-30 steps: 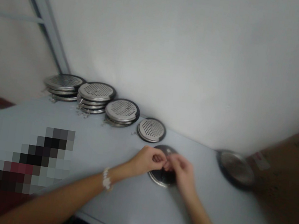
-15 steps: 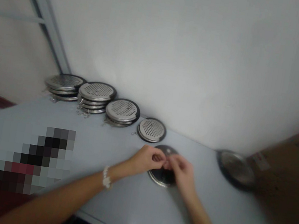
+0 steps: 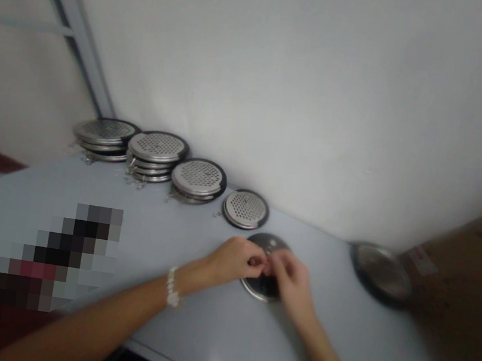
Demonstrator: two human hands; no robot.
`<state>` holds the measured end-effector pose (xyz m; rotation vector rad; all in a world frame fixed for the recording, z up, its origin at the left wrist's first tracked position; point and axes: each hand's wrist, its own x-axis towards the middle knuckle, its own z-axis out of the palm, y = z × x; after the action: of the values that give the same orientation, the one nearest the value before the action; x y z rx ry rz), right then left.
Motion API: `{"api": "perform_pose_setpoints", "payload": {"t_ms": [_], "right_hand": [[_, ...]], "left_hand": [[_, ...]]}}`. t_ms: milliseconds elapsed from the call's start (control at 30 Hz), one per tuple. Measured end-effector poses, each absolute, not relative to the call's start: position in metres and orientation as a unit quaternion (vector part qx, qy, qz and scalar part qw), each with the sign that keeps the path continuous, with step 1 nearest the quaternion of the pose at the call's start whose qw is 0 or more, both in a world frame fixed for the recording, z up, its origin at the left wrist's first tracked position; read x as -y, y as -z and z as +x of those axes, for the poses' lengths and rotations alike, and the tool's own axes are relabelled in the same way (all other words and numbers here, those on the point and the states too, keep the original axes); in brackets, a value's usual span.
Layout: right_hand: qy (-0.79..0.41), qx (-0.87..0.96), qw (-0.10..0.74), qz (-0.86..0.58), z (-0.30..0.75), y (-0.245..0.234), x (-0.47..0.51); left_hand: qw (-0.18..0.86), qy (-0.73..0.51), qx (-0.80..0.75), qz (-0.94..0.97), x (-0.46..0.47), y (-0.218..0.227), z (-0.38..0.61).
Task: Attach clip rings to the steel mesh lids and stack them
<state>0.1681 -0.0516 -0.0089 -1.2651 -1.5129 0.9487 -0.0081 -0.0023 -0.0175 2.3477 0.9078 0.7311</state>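
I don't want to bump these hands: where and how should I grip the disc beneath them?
Probably pinch the shiny rim at its near edge, coming in low from that side: the disc looks flat on the table, that edge is uncovered, while the left hand and right hand come together over its middle.

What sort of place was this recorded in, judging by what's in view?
Probably a small workshop or packing station: stacks of similar perforated metal discs line the wall side of a plain grey table, with what looks like a cardboard box at the right.
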Motion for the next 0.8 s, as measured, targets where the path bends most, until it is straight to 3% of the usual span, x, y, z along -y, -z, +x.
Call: {"api": "perform_pose_setpoints", "payload": {"t_ms": [800], "right_hand": [[-0.405, 0.597, 0.468, -0.511, 0.1688, 0.0103, 0.0503]], "left_hand": [[0.243, -0.267, -0.316, 0.877, 0.0015, 0.0196, -0.0089]]}}
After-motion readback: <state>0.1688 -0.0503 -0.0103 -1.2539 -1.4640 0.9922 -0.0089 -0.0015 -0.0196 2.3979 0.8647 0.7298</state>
